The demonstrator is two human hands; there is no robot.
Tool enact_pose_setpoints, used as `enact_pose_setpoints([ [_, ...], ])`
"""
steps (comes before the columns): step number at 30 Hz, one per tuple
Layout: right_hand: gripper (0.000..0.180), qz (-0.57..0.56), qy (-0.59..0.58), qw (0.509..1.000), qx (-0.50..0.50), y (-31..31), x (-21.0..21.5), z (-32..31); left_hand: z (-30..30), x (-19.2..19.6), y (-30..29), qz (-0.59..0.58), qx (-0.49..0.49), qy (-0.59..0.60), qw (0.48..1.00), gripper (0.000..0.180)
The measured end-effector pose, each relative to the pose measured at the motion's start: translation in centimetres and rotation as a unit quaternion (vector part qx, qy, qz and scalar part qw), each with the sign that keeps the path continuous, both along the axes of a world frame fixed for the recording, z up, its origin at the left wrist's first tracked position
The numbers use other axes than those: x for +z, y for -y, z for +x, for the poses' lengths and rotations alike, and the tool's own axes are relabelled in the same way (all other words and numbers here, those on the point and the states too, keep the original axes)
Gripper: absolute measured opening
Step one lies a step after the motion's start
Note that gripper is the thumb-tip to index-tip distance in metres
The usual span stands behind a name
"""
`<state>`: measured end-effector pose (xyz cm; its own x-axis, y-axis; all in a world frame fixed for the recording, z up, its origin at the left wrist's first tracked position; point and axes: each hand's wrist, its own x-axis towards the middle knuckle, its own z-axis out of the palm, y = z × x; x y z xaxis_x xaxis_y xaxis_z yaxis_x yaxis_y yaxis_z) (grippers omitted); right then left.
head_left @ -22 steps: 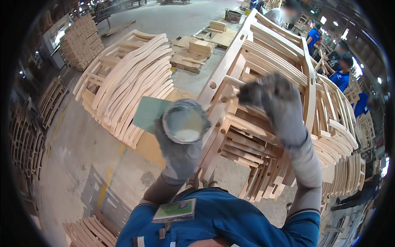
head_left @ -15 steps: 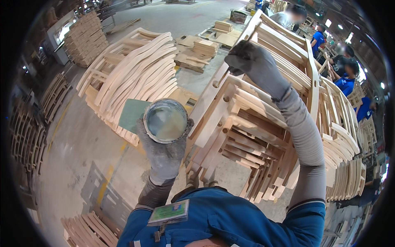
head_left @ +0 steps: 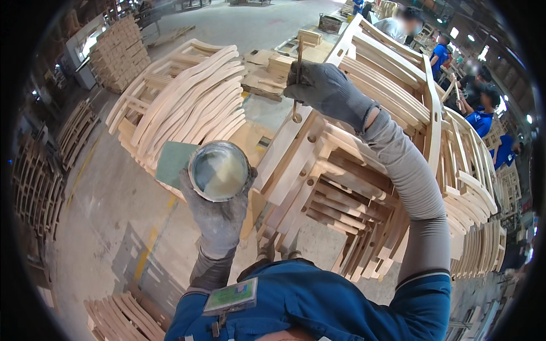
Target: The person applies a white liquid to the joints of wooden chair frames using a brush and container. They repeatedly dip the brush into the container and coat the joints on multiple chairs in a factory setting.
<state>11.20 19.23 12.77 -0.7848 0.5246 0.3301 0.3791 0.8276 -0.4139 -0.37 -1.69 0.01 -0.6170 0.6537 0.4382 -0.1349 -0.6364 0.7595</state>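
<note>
Round pot (head_left: 198, 162) of pale paste (head_left: 224, 179) is sitting in the gloved left hand (head_left: 217, 220), whose fingers are gripping its sides; a green sheet (head_left: 172, 163) is jutting out beside it. Farther forward, the gloved right hand (head_left: 327, 92) is clasping a thin stick (head_left: 300, 50), its lower end meeting a hole (head_left: 298, 118) in a wooden frame (head_left: 280, 152). Beyond, curved wooden pieces (head_left: 187, 111) are lying piled, and co-workers (head_left: 439, 55) are showing at upper right.

Middle of stick (head_left: 300, 50) and underside of tin (head_left: 219, 145) out of sight in hands (head_left: 325, 88), co-worker's head (head_left: 410, 21) blurry.
</note>
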Motion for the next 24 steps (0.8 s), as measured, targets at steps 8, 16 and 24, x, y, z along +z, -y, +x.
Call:
enact_pose_setpoints([
  [8,0.03,-0.059,-0.033,0.998,-0.014,0.4,0.2,0.4,0.1,0.3,0.2,0.004,-0.007,-0.002,1.0,0.061],
  [16,0.016,-0.192,-0.208,0.959,-0.001,2.8,1.8,6.1,0.1,0.4,-0.6,-0.041,0.015,-0.203,0.978,0.086],
  [24,0.012,-0.222,-0.254,0.94,0.055,10.3,-0.1,9.7,3.2,1.2,-2.3,-0.009,-0.289,0.161,0.944,0.051],
])
